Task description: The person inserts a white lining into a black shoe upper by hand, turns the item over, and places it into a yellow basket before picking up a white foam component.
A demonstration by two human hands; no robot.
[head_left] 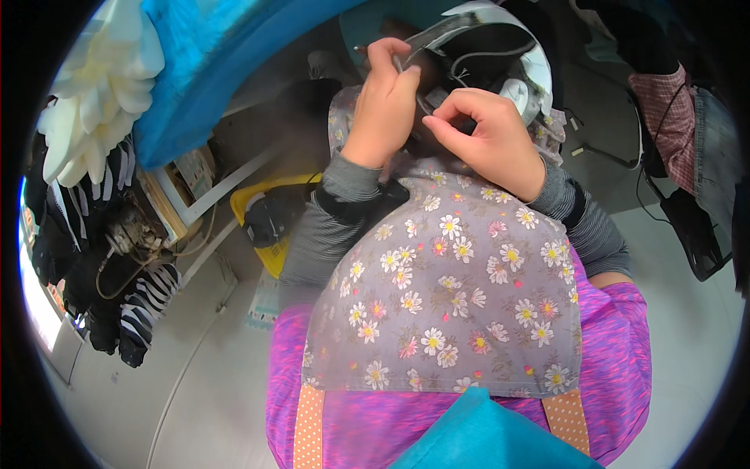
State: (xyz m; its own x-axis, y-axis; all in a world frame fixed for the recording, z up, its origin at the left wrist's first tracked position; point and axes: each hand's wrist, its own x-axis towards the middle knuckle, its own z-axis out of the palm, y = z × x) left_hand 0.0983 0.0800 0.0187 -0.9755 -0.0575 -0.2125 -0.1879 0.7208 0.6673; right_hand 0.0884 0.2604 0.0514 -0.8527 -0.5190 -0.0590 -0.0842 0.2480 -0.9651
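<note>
My left hand is closed, thumb against the index finger, on a thin dark rod-like piece whose tip pokes out past the knuckles. Close by on its right, my right hand is curled with thumb and index finger pinched together. What sits in that pinch is too small to make out. Just beyond both hands lies a white curved shell with a dark hollow inside. A grey cable loops across the hollow and ends in frayed thin wires. A flower-print apron covers my lap below the hands.
A blue covered surface with white foam-like pieces is at upper left. Below it stand a yellow basket and striped black-and-white cloth. Checked cloth hangs at right. A cord crosses the floor.
</note>
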